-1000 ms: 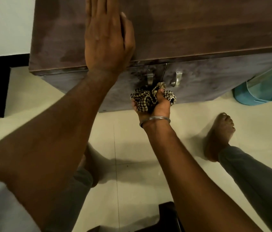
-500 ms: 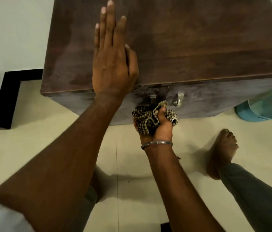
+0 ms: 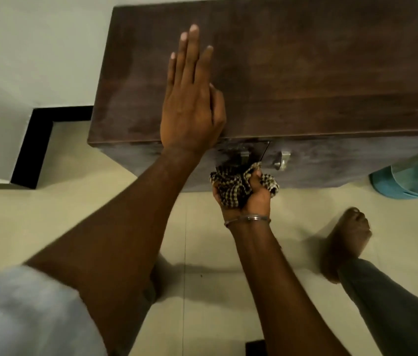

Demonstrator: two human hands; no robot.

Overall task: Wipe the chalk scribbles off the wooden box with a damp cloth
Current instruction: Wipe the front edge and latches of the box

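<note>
Wooden box (image 3: 292, 73) fills the upper centre and right of the head view, with the left hand (image 3: 190, 104) spread flat on its top near the front edge. Below, the right hand (image 3: 250, 194) grips a bunched checked cloth (image 3: 233, 186) against the box's front, just under 2 metal handles (image 3: 282, 160); pale smears there may be chalk.

I see the dark brown wooden box (image 3: 292, 73) standing on the floor, its flat top facing me and its front streaked with pale smears. The checked cloth (image 3: 236, 185) is bunched up against that front, just below the metal latch (image 3: 244, 158).
</note>
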